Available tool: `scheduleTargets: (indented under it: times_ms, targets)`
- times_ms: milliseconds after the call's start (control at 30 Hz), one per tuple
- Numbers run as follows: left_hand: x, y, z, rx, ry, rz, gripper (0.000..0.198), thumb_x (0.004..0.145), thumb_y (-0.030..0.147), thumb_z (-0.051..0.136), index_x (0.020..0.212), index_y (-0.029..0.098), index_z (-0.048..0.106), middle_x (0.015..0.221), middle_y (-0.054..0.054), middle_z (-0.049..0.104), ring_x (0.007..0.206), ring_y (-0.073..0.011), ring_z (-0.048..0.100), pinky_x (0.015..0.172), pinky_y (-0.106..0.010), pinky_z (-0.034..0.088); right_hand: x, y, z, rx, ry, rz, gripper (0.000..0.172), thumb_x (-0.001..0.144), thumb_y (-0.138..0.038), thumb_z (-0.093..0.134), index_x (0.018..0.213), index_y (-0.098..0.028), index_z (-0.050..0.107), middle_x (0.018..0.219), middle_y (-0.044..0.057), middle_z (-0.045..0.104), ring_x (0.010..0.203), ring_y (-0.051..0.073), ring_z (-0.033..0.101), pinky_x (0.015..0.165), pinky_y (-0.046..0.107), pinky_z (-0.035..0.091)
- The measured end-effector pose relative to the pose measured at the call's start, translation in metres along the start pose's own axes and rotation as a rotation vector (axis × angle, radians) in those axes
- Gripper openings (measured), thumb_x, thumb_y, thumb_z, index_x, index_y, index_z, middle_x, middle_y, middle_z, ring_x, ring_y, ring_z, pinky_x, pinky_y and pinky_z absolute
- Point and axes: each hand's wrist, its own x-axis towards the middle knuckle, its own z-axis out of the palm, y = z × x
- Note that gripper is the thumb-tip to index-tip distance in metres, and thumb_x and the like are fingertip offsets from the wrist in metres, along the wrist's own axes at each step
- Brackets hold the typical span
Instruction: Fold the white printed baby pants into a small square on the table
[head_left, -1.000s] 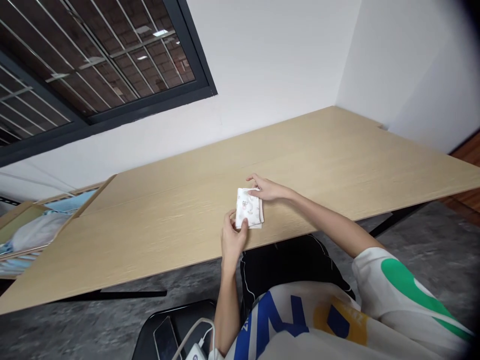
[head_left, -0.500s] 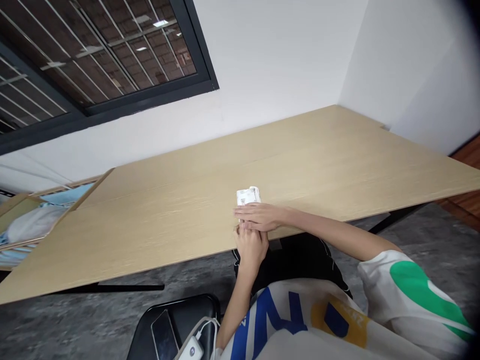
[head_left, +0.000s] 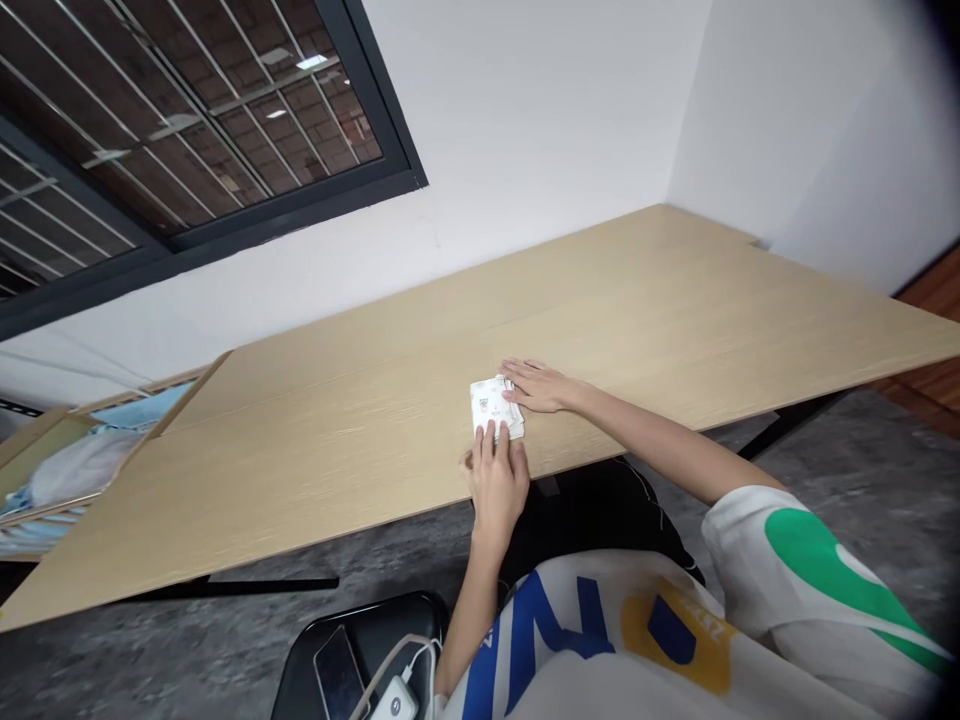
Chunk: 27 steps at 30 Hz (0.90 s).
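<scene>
A small white folded square (head_left: 489, 402) with little grey printed figures lies flat near the front edge of the table. It looks soft and layered at its right side; whether it is cloth or a diaper I cannot tell. My left hand (head_left: 497, 485) comes from below, its spread fingertips resting on the near edge of the square. Palm down, my right hand (head_left: 538, 386) lies at the far right corner with its fingers stretched out, the thumb touching the square. Neither hand is closed around it.
The wooden table (head_left: 360, 410) runs along the white wall under a barred window (head_left: 217, 120). At the left stands a wooden crate (head_left: 142, 440) with blue and white contents. A black chair (head_left: 315, 640) below carries a phone (head_left: 339, 672) and a white cabled device (head_left: 395, 700).
My right hand has slid away from over my left hand to the far right corner of the white square, uncovering its print. My left fingers have spread onto its near edge.
</scene>
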Motion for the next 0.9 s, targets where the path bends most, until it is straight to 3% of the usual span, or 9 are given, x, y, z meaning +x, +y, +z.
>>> scheduleTargets:
  times_ms: [167, 267, 400, 500, 567, 700, 800, 900]
  targets:
    - [0.016, -0.014, -0.015, -0.004, 0.127, -0.257, 0.037, 0.103, 0.04, 0.048, 0.126, 0.019, 0.067, 0.13, -0.018, 0.068, 0.122, -0.0346, 0.06, 0.109, -0.059, 0.035, -0.005, -0.012, -0.002, 0.019, 0.141, -0.033, 0.075, 0.108, -0.058, 0.029, 0.165, -0.009, 0.026, 0.17, 0.021, 0.028, 0.158, 0.033, 0.025, 0.128, 0.052, 0.019]
    - [0.026, -0.023, -0.021, 0.059, 0.069, -0.354, 0.038, 0.1, 0.044, 0.049, 0.115, 0.015, 0.068, 0.123, -0.02, 0.066, 0.12, -0.0381, 0.058, 0.107, -0.06, 0.036, -0.006, -0.024, -0.006, 0.023, 0.218, -0.042, 0.061, 0.109, -0.048, 0.034, 0.161, -0.015, 0.035, 0.161, 0.019, 0.043, 0.148, 0.032, 0.039, 0.122, 0.053, 0.029]
    - [0.037, -0.028, -0.019, -0.045, 0.003, -0.328, 0.031, 0.096, 0.041, 0.054, 0.103, 0.014, 0.065, 0.119, -0.021, 0.065, 0.121, -0.0391, 0.056, 0.107, -0.061, 0.037, -0.005, -0.04, -0.008, -0.01, 0.203, -0.056, 0.043, 0.102, -0.039, 0.055, 0.138, -0.016, 0.058, 0.138, 0.018, 0.057, 0.129, 0.032, 0.051, 0.112, 0.05, 0.038]
    - [0.04, -0.024, -0.014, -0.159, -0.028, -0.291, 0.017, 0.092, 0.033, 0.058, 0.097, 0.017, 0.061, 0.106, -0.013, 0.069, 0.108, -0.031, 0.063, 0.102, -0.051, 0.045, -0.012, -0.051, -0.011, -0.032, 0.208, -0.021, 0.034, 0.097, -0.038, 0.063, 0.123, -0.017, 0.062, 0.129, 0.017, 0.06, 0.125, 0.033, 0.052, 0.108, 0.05, 0.039]
    - [0.035, -0.015, -0.012, -0.225, -0.06, -0.253, 0.014, 0.09, 0.033, 0.06, 0.094, 0.019, 0.059, 0.092, -0.006, 0.069, 0.09, -0.0234, 0.066, 0.089, -0.04, 0.051, -0.027, -0.057, -0.015, -0.03, 0.219, 0.025, 0.026, 0.096, -0.034, 0.062, 0.117, -0.018, 0.061, 0.125, 0.015, 0.062, 0.123, 0.033, 0.053, 0.106, 0.05, 0.038]
    - [0.012, 0.022, -0.006, -0.558, -0.176, -0.12, 0.015, 0.089, 0.035, 0.062, 0.091, 0.022, 0.056, 0.079, 0.001, 0.065, 0.067, -0.0153, 0.059, 0.068, -0.03, 0.049, -0.099, -0.059, -0.03, 0.078, 0.311, 0.164, 0.015, 0.099, -0.037, 0.055, 0.104, -0.022, 0.056, 0.109, 0.009, 0.066, 0.111, 0.029, 0.059, 0.101, 0.048, 0.041]
    - [-0.007, 0.065, -0.004, -0.816, -0.347, 0.035, 0.014, 0.086, 0.032, 0.066, 0.088, 0.022, 0.056, 0.078, 0.001, 0.064, 0.069, -0.0142, 0.058, 0.068, -0.029, 0.049, -0.183, -0.057, -0.051, 0.259, 0.383, 0.314, 0.025, 0.101, -0.05, 0.052, 0.1, -0.025, 0.054, 0.087, 0.002, 0.062, 0.079, 0.022, 0.06, 0.074, 0.036, 0.05]
    - [-0.021, 0.114, -0.006, -0.933, -0.521, 0.312, 0.017, 0.084, 0.033, 0.071, 0.092, 0.023, 0.059, 0.086, -0.001, 0.067, 0.079, -0.016, 0.062, 0.076, -0.031, 0.052, -0.265, -0.061, -0.072, 0.344, 0.49, 0.419, 0.03, 0.094, -0.057, 0.063, 0.101, -0.028, 0.059, 0.082, 0.001, 0.061, 0.067, 0.02, 0.056, 0.058, 0.033, 0.047]
